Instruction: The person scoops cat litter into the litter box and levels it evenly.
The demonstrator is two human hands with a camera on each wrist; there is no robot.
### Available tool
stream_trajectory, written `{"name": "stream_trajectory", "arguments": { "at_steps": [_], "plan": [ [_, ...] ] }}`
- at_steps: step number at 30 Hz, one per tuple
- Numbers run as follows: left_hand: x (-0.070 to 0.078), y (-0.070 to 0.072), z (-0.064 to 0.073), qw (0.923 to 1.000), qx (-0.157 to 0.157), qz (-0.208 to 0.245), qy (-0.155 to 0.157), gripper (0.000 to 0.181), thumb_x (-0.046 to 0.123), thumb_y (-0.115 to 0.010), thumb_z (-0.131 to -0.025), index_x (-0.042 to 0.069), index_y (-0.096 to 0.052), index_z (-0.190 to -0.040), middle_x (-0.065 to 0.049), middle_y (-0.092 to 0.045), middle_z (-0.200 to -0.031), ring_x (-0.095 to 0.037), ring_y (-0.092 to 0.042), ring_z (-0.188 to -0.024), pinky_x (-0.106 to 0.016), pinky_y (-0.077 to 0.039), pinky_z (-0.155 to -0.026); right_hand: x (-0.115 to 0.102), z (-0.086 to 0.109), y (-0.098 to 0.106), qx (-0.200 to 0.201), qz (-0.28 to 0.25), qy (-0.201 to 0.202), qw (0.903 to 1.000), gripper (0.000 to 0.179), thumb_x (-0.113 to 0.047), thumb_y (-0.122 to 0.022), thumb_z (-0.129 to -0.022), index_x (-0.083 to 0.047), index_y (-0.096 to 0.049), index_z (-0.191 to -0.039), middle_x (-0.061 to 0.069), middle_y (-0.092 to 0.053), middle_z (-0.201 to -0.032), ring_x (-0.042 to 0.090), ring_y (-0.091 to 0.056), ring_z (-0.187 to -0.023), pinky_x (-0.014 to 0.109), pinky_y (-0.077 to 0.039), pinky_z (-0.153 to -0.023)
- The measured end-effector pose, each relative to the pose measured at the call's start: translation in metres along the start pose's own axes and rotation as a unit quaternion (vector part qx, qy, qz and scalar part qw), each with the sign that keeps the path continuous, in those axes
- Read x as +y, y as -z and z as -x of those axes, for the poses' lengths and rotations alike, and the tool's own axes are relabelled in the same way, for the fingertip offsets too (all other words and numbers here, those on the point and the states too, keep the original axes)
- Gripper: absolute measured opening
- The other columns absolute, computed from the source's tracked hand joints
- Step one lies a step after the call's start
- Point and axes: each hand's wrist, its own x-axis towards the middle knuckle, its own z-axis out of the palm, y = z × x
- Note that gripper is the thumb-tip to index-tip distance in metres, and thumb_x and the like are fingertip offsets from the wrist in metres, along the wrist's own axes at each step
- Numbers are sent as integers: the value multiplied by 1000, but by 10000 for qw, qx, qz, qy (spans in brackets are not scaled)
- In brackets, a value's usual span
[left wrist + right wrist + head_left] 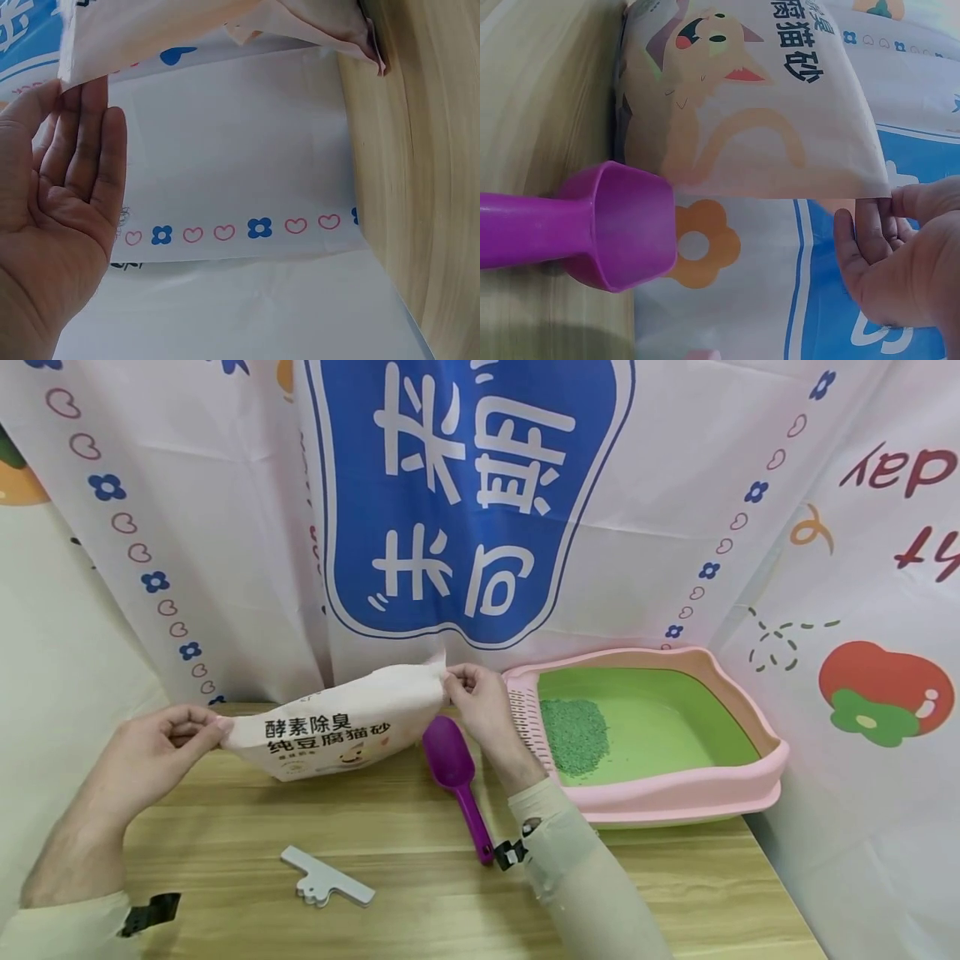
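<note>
A cream cat litter bag with dark lettering and a cartoon cat stands at the back of the table. My left hand pinches its top left corner between thumb and fingers; the left wrist view shows that hand right at the bag's edge. At the opposite top corner, my right hand pinches the bag, and the right wrist view shows thumb and fingertips on that corner. A purple scoop lies just in front of the bag, near my right forearm. Whatever is inside the bag is hidden.
A pink-rimmed litter box with a green inside stands at the right of the table, green granules heaped at its left end. Toward the front lies a grey clip. Printed curtains hang behind the wooden table.
</note>
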Motion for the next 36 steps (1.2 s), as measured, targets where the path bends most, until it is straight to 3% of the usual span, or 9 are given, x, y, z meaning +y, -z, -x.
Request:
{"name": "stream_trajectory", "arguments": {
  "at_steps": [5, 8, 12, 15, 18, 20, 26, 30, 36],
  "plan": [
    [4, -1, 2, 9998, -152, -47, -89, 28, 34, -75, -118, 8, -77, -129, -24, -86, -122, 16, -63, -94, -12, -53, -73, 4, -2, -5, 56, -301, -273, 9992, 21, -9, -73, -113, 6, -85, -123, 20, -84, -108, 9, -69, -84, 15, -60, -72],
    [15, -2, 3, 9992, -88, -235, -311, 32, 33, -75, -118, 9, -75, -139, -29, -82, -134, -17, -79, -112, -39, -68, -96, 6, -2, -6, 80, -394, -326, 9987, 22, -10, -73, -113, 6, -85, -123, 19, -83, -105, 10, -69, -82, 16, -63, -71],
    [31, -9, 4, 9904, 256, -772, -1115, 40, 26, -81, -113, 13, -73, -150, -31, -75, -151, -62, -69, -134, -88, -53, -105, 7, -2, -6, 78, -511, -331, 9981, 22, -8, -71, -113, 7, -85, -122, 18, -83, -103, 10, -70, -81, 17, -66, -72],
    [38, -19, 4, 9657, 770, -1212, -2164, 48, 16, -89, -101, 16, -79, -148, -22, -79, -151, -54, -75, -133, -68, -54, -130, 7, -3, -7, 75, -575, -355, 9977, 22, -7, -71, -113, 8, -84, -122, 18, -82, -102, 10, -70, -81, 16, -65, -72],
    [42, -29, 3, 9358, 1103, -1408, -3038, 46, 21, -89, -99, 18, -83, -144, -15, -82, -150, -47, -80, -132, -32, -35, -146, 7, -3, -7, 81, -580, -358, 9976, 22, -7, -70, -114, 9, -84, -122, 18, -82, -102, 10, -69, -81, 15, -64, -71],
    [45, -36, 2, 9255, 1117, -1398, -3337, 43, 30, -87, -102, 18, -84, -143, -13, -82, -150, -46, -82, -130, -24, -30, -145, 6, -2, -7, 94, -554, -337, 9979, 22, -7, -70, -113, 9, -84, -122, 17, -82, -101, 10, -69, -80, 15, -63, -70],
    [49, -45, 0, 9234, 843, -1480, -3438, 59, 22, -99, -86, 16, -84, -143, -15, -85, -143, -47, -87, -118, -70, -67, -105, 6, -2, -6, 93, -545, -351, 9979, 22, -6, -71, -113, 8, -85, -121, 16, -82, -100, 9, -69, -79, 15, -63, -69],
    [48, -47, -1, 9208, 864, -1585, -3457, 62, 10, -101, -79, 13, -85, -140, -19, -86, -134, -48, -88, -109, -70, -71, -93, 5, -2, -6, 70, -539, -378, 9978, 21, -7, -71, -113, 7, -85, -120, 15, -82, -98, 9, -69, -78, 15, -62, -68],
    [43, -49, -1, 9211, 997, -1705, -3354, 46, 13, -97, -89, 18, -87, -133, -11, -92, -114, -37, -90, -92, -60, -72, -77, 4, -2, -5, 42, -478, -355, 9982, 21, -7, -71, -113, 8, -85, -120, 11, -80, -95, 7, -68, -77, 13, -60, -66]
  ]
}}
